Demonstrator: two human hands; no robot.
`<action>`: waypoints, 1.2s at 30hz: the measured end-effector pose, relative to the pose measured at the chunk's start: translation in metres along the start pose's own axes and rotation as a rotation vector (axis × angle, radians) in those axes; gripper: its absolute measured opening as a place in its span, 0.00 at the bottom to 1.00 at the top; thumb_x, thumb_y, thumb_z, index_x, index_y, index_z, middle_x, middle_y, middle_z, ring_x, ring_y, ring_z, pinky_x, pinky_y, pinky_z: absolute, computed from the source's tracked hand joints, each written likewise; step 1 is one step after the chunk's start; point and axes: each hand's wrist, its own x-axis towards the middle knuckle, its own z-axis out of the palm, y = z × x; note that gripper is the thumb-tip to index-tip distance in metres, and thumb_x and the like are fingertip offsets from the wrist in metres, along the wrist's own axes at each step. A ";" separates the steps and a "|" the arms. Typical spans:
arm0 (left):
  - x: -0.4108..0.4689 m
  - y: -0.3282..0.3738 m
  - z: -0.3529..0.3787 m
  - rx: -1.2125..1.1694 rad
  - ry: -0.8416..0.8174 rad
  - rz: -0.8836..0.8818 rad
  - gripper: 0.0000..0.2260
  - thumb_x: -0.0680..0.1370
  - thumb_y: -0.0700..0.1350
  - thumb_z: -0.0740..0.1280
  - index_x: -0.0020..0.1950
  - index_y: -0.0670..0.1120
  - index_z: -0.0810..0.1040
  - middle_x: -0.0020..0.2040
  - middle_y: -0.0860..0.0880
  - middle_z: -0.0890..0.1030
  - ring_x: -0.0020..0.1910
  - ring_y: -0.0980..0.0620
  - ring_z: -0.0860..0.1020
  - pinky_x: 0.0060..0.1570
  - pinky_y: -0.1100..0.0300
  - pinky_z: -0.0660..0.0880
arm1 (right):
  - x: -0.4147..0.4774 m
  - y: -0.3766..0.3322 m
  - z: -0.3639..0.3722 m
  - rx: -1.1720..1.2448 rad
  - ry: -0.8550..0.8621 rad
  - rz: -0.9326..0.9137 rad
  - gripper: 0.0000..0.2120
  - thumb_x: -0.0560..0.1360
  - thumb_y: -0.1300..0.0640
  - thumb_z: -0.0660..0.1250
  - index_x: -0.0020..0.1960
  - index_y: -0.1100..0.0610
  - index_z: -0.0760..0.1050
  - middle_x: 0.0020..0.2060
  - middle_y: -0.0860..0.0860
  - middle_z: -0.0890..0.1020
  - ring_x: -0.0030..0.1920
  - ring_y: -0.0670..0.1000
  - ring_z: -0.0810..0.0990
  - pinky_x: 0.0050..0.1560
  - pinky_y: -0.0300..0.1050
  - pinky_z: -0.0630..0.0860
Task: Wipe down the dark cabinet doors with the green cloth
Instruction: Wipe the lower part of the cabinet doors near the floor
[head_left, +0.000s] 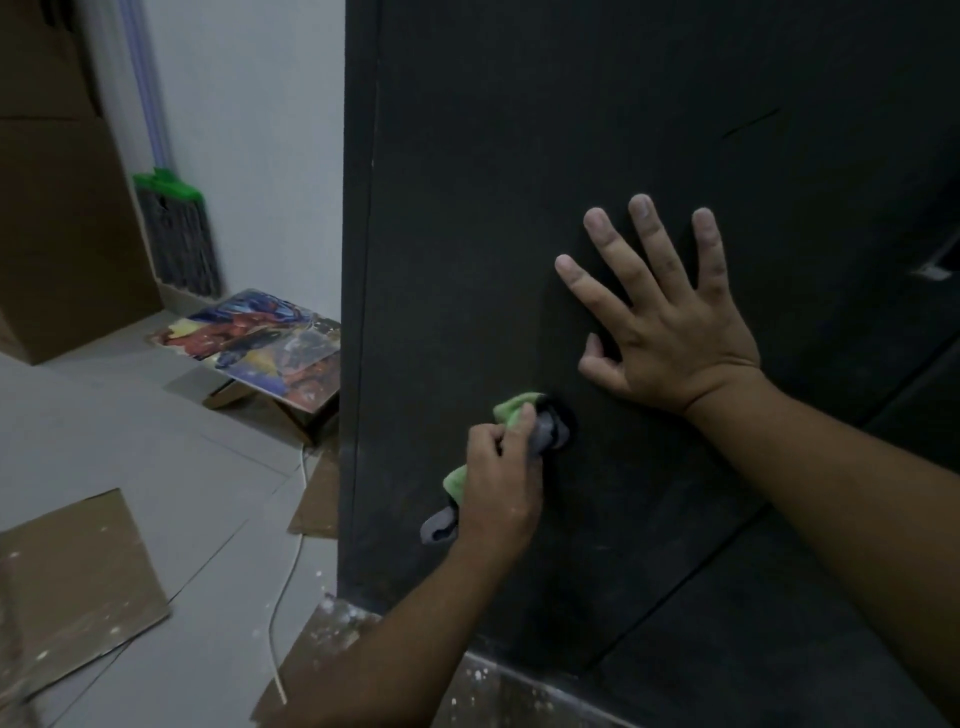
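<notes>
This looks like a room in a home. A tall dark cabinet (519, 156) stands on a pale tile floor (156, 457) by a white wall (260, 130). A mop (176, 234) leans there, near a big box (62, 234). Flat cardboard (67, 587) with white specks lies on the floor.

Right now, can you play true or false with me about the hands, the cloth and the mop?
1. The left hand grips the cloth. True.
2. The right hand holds a cloth too. False: it lies flat on the door, fingers spread, holding nothing.
3. The cloth is red. False: it is green, with some grey.
4. A mop leans against the wall. True.
</notes>
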 end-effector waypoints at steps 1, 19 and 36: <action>-0.002 -0.001 0.005 0.049 -0.089 0.063 0.17 0.82 0.58 0.57 0.65 0.50 0.71 0.46 0.65 0.66 0.41 0.69 0.69 0.41 0.75 0.65 | 0.000 0.000 0.000 0.001 0.001 0.002 0.36 0.75 0.42 0.56 0.81 0.51 0.54 0.80 0.58 0.51 0.79 0.64 0.47 0.74 0.68 0.39; -0.009 -0.060 -0.025 0.355 0.010 0.110 0.26 0.73 0.49 0.73 0.69 0.56 0.67 0.52 0.51 0.69 0.45 0.52 0.74 0.36 0.56 0.74 | 0.000 -0.001 -0.007 0.084 -0.012 0.023 0.34 0.75 0.44 0.58 0.79 0.50 0.57 0.80 0.57 0.54 0.79 0.63 0.51 0.75 0.66 0.39; -0.028 0.094 0.095 -0.042 0.187 0.363 0.24 0.76 0.41 0.64 0.71 0.52 0.66 0.51 0.54 0.60 0.41 0.55 0.69 0.37 0.64 0.71 | -0.196 -0.003 -0.037 0.709 -0.051 1.018 0.33 0.71 0.58 0.64 0.76 0.52 0.65 0.80 0.51 0.56 0.80 0.56 0.50 0.74 0.69 0.56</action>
